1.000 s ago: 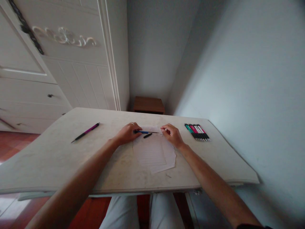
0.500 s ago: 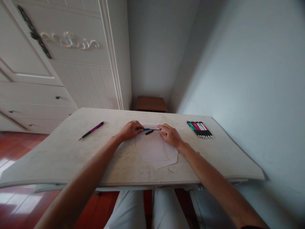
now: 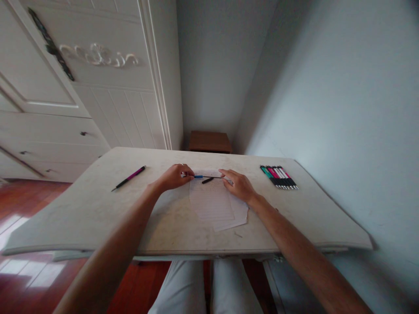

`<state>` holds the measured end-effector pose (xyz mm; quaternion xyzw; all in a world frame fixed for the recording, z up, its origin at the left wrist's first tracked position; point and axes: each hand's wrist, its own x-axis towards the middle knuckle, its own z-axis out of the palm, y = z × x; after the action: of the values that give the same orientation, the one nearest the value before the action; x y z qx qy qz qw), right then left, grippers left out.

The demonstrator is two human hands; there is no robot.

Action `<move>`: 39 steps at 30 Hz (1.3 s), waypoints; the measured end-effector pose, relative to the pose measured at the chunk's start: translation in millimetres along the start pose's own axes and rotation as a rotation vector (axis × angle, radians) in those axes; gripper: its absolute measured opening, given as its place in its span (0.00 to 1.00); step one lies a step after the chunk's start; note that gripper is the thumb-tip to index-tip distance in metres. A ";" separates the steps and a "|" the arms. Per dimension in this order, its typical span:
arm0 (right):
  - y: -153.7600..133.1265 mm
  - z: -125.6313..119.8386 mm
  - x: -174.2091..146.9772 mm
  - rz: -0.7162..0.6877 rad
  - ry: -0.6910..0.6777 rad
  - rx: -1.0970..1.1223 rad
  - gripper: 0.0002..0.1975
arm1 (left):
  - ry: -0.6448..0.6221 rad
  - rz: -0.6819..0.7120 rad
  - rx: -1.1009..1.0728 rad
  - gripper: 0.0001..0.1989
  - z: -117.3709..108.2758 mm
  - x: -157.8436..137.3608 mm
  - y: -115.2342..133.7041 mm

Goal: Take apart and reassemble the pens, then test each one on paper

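My left hand (image 3: 179, 175) is closed on a blue pen barrel (image 3: 198, 176), of which only the right end shows past the fingers. A thin dark ink refill (image 3: 213, 177) sticks out of that barrel toward the right. The fingertips of my right hand (image 3: 238, 185) pinch the refill's far end. Just below the refill, a short black pen piece (image 3: 207, 180) lies on the paper. Overlapping lined paper sheets (image 3: 212, 203) rest under and between both hands.
A purple and black pen (image 3: 129, 178) lies on the left of the white table (image 3: 163, 231). To the right, several coloured pens (image 3: 279, 177) lie side by side. A wall (image 3: 353, 131) borders the table's right side. Behind the table stands a brown wooden cabinet (image 3: 210, 141).
My hands have drawn apart, left and right. More of the dark refill now shows between the blue barrel and my right fingers. The view has shifted slightly.
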<state>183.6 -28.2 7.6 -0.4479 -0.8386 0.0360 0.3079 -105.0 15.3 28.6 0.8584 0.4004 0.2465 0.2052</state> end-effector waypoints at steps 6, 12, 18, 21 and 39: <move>7.3 -7.8 -0.4 0.090 0.037 0.045 0.20 | -0.022 0.016 0.024 0.10 1.6 -0.3 -2.1; 10.4 -11.9 -1.2 0.156 0.050 0.142 0.19 | -0.032 -0.007 0.035 0.12 1.2 -0.1 0.3; 13.5 -23.5 -1.6 0.179 0.012 0.118 0.17 | -0.027 0.004 0.047 0.14 3.3 0.8 2.3; 13.9 -25.7 -1.7 0.167 -0.038 0.114 0.15 | -0.003 0.010 0.045 0.15 6.7 1.2 5.4; 21.5 -13.8 -3.6 0.112 -0.091 0.086 0.15 | 0.061 0.075 0.225 0.15 34.3 4.6 14.6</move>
<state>208.4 -21.1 9.7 -0.4785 -0.8230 0.1094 0.2860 -73.7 4.9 10.5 0.8825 0.3990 0.2335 0.0861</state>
